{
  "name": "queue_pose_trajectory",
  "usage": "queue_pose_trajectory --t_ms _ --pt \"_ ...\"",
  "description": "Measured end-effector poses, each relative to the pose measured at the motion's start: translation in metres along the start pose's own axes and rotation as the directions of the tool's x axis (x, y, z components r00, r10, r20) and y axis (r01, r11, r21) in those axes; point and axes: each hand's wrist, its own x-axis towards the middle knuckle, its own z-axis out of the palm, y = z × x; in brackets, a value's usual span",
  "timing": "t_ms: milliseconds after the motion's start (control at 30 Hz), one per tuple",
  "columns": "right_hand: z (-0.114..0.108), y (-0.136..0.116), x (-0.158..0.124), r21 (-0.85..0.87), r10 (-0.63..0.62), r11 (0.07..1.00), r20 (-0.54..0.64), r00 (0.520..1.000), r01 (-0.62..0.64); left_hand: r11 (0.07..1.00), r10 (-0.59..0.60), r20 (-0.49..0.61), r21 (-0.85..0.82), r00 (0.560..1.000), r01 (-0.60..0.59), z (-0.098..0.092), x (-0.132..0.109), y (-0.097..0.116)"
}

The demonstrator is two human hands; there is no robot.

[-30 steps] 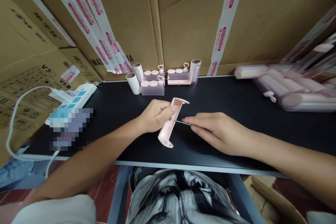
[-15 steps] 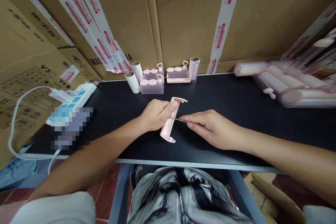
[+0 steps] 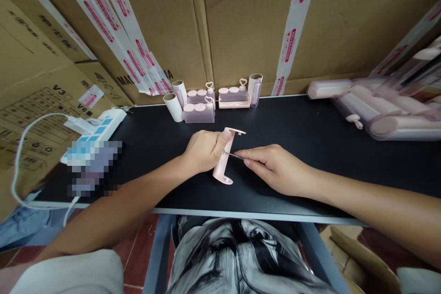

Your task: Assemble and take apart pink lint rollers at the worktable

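Note:
My left hand (image 3: 206, 149) is closed around a pale pink plastic holder (image 3: 221, 168), a long curved shell with a bent lip at each end, held tilted above the black table (image 3: 144, 138). The thumb presses along its inner side. In my right hand (image 3: 275, 167) is a thin metal tool (image 3: 235, 155), pinched between thumb and forefinger. Its tip reaches the inside of the shell near my left thumb; the exact kind of tool cannot be made out, as the fingers cover its rear part.
Behind my hands stand several pink-lidded cases (image 3: 199, 113) and white cardboard tubes (image 3: 173, 107). Pink and clear cylinders (image 3: 396, 108) lie piled at the right. A power strip (image 3: 96, 135) with a white cable sits at the left. Large cardboard (image 3: 241, 23) walls the back.
The pink holder has turned slightly in my left hand, its lower end shifting a little right and up. The metal tool's tip stays at its inner side.

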Motion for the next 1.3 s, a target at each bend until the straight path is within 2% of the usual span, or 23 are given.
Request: queue_pose_trajectory --t_ms 100,167,267,333,400,500,600,733,900,1000,1033,1100,1167,1200,1267,1300 --pt "0.002 0.0 0.001 -0.036 0.008 0.999 0.017 1.0 -0.007 0.989 -0.05 0.019 0.138 0.999 0.047 0.002 -0.001 0.002" --pt "0.004 0.002 0.003 0.045 0.036 0.998 0.026 0.999 -0.037 0.988 -0.093 -0.004 0.12 0.996 0.093 0.005 -0.002 0.002" --pt "0.005 0.005 0.007 0.271 0.096 0.956 0.065 0.993 -0.11 0.979 -0.169 -0.064 -0.124 0.984 0.16 0.007 -0.002 0.003" --pt "0.004 0.008 0.008 0.353 0.1 0.928 0.079 0.992 -0.121 0.938 -0.203 -0.086 -0.302 0.975 0.169 0.008 -0.002 0.003" --pt "0.002 0.008 0.008 0.329 0.059 0.941 0.063 0.996 -0.077 0.907 -0.195 -0.086 -0.396 0.977 0.146 0.008 -0.002 0.004" --pt "-0.002 0.007 0.005 0.203 -0.023 0.979 0.038 0.999 0.015 0.907 -0.139 -0.059 -0.41 0.989 0.103 0.009 -0.003 0.004" --pt "-0.003 0.005 0.003 0.132 -0.042 0.991 0.043 0.998 0.036 0.933 -0.115 -0.041 -0.346 0.992 0.094 0.009 -0.003 0.002" --pt "0.0 0.002 0.004 0.064 -0.006 0.998 0.046 0.999 0.003 0.99 -0.136 -0.019 -0.05 0.991 0.135 0.009 -0.001 0.002" --pt "0.004 -0.003 0.007 -0.053 0.071 0.996 0.036 0.997 -0.069 0.935 -0.243 0.075 0.282 0.967 0.213 0.006 0.005 0.014" --pt "0.0 -0.009 0.007 -0.088 0.092 0.992 0.055 0.994 -0.087 0.924 -0.279 0.174 0.316 0.944 0.215 -0.007 0.007 0.021" --pt "-0.002 -0.011 0.006 -0.088 0.092 0.992 0.067 0.993 -0.086 0.946 -0.248 0.24 0.268 0.939 0.182 -0.013 0.007 0.021" --pt "-0.007 -0.013 0.005 -0.071 0.083 0.994 0.096 0.992 -0.077 0.994 -0.096 0.408 0.081 0.908 0.069 -0.026 0.007 0.017" --pt "-0.01 -0.013 0.005 -0.036 0.075 0.997 0.128 0.989 -0.071 0.99 0.097 0.533 -0.135 0.841 -0.028 -0.038 0.008 0.008" --pt "-0.011 -0.013 0.005 -0.017 0.076 0.997 0.148 0.986 -0.074 0.978 0.157 0.564 -0.204 0.811 -0.047 -0.041 0.008 0.003" --pt "-0.012 -0.011 0.006 0.014 0.083 0.996 0.181 0.98 -0.087 0.967 0.186 0.603 -0.251 0.776 -0.037 -0.043 0.009 -0.005" --pt "-0.011 -0.01 0.006 0.022 0.089 0.995 0.19 0.978 -0.094 0.969 0.17 0.611 -0.244 0.773 -0.021 -0.042 0.01 -0.008"
